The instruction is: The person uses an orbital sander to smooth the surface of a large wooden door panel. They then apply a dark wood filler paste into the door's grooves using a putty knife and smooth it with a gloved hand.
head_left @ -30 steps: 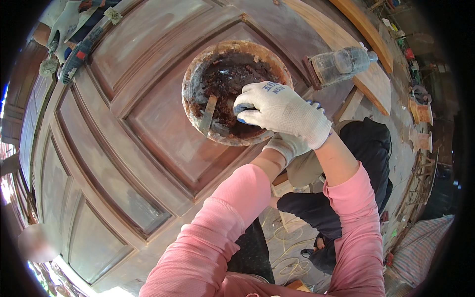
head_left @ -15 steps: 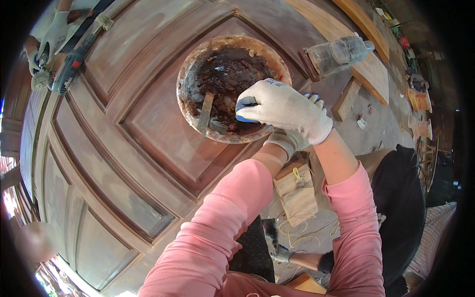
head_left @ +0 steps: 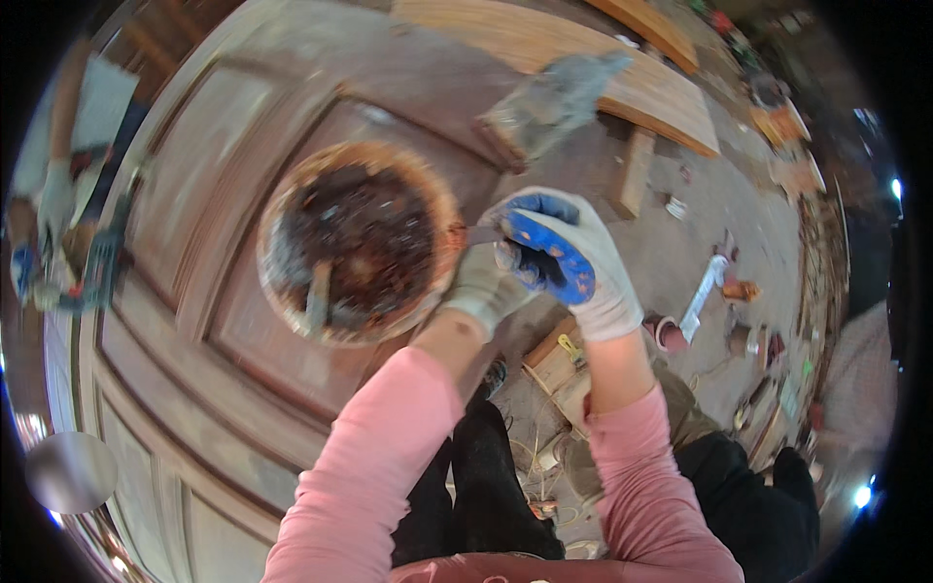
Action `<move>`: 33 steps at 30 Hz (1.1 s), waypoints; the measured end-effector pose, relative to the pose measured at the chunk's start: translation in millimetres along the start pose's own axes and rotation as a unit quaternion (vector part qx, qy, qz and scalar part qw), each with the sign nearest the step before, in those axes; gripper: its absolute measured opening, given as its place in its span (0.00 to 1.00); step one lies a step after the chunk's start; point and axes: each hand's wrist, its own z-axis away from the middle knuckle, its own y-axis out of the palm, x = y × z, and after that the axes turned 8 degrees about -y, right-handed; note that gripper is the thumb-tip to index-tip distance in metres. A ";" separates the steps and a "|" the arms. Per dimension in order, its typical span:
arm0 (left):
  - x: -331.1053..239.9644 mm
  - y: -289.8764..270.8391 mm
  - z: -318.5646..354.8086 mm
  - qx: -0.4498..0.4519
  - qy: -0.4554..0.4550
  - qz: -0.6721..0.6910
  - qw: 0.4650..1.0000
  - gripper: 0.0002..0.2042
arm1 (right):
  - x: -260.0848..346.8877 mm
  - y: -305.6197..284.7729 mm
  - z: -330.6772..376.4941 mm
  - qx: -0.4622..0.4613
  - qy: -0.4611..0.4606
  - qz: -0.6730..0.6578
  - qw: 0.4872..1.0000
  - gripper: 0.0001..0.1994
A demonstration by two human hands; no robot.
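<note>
A bowl (head_left: 279, 238) with a pale, stained rim sits on a brown panelled wooden door (head_left: 255, 364). Dark reddish-brown paste (head_left: 374, 228) coats its inside, and a flat strip (head_left: 318, 291) leans against the near left wall. Just right of the rim, my right hand (head_left: 573, 257), in a white glove with a blue palm, is closed round a putty knife (head_left: 480, 235). Its thin grey blade points at the rim, where there is a reddish-brown smear. My gloved left hand (head_left: 481, 287) is beside the bowl's lower right side; its fingers are partly hidden behind my right hand.
A clear plastic container (head_left: 554, 102) lies beyond the bowl, near wooden boards (head_left: 661, 102). At far left, another person's gloved hand (head_left: 56, 199) is by a power tool (head_left: 100, 257). Tape rolls (head_left: 666, 333) and scraps lie on the floor at right.
My view has turned, so the bowl appears further left and lower. My right hand has moved out from over the bowl to its right, its blue palm now showing, with the putty knife blade visible.
</note>
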 end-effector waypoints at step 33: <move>-84.5 35.8 -27.3 0.096 0.102 -0.791 0.596 0.30 | -154.9 -148.8 -88.5 -0.449 -0.308 -0.094 0.833 0.12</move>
